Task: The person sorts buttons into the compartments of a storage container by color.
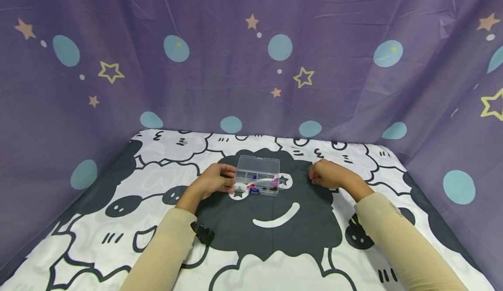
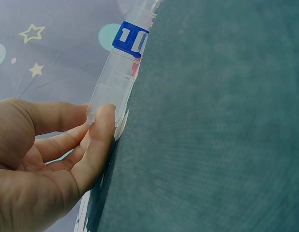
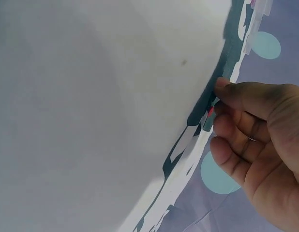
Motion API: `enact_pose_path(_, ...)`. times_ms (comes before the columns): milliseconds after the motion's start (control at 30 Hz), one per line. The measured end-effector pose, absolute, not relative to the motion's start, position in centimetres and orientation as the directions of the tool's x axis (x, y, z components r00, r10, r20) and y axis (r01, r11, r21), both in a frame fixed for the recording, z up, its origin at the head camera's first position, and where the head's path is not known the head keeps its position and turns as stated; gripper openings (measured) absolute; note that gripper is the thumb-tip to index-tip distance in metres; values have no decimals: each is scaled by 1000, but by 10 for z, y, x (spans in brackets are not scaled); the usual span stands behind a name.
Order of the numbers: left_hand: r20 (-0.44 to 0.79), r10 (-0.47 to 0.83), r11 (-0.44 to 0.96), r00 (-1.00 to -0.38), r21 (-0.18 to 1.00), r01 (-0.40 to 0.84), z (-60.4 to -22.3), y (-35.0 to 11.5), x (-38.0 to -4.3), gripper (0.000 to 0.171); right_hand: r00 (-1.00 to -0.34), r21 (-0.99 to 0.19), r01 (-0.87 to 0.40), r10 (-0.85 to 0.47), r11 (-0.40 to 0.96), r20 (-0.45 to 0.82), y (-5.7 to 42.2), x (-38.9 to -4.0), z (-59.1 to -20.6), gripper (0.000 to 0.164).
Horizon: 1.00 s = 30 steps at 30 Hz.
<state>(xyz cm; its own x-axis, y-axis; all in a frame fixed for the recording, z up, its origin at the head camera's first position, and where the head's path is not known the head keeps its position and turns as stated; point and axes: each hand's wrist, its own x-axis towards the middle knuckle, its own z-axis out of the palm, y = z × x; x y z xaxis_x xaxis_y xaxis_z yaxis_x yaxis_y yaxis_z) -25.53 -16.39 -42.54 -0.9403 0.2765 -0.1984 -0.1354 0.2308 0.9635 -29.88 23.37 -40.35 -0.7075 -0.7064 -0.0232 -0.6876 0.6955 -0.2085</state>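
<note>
A clear plastic compartment box (image 1: 269, 192) lies on the cloth with its transparent lid (image 1: 258, 164) raised at the back. Small blue, red, pink and dark pieces are inside, too small to identify. My left hand (image 1: 215, 180) grips the box's left end; in the left wrist view, thumb and fingers pinch its corner, below a blue latch (image 2: 130, 38). To the right of the box, my right hand (image 1: 328, 174) is low over the cloth with curled fingers. In the right wrist view, a small red piece (image 3: 210, 111) shows at its fingertips, mostly hidden.
A cloth (image 1: 275, 238) printed with black and white sheep covers the table. Behind it and at both sides hangs a purple curtain (image 1: 228, 90) with stars and pale blue dots. A black strap-like item (image 1: 203, 233) is at the left wrist.
</note>
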Motion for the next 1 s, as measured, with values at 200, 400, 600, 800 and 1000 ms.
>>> enact_pose_path(200,-198,275,235,-941,963,-134,-424,-164,-255,48,-710,-209,-682,-703,700,-39,233,-297,-401,11)
enact_pose_path(400,-203,268,238,-942,961,-139,-424,-164,-255,49,-679,-207,-716,-734,667,-13,230,-297,-400,23)
enact_pose_path(600,-200,269,240,-942,961,-136,-424,-164,-255,49,-615,-213,-778,-786,591,63,223,-300,-400,40)
enact_pose_path(800,-202,262,234,-943,962,-141,-424,-163,-254,49,-586,-197,-804,-802,561,111,216,-303,-402,40)
enact_pose_path(1000,-202,259,236,-944,962,-141,-425,-162,-255,48,-591,-176,-804,-796,568,132,206,-302,-402,30)
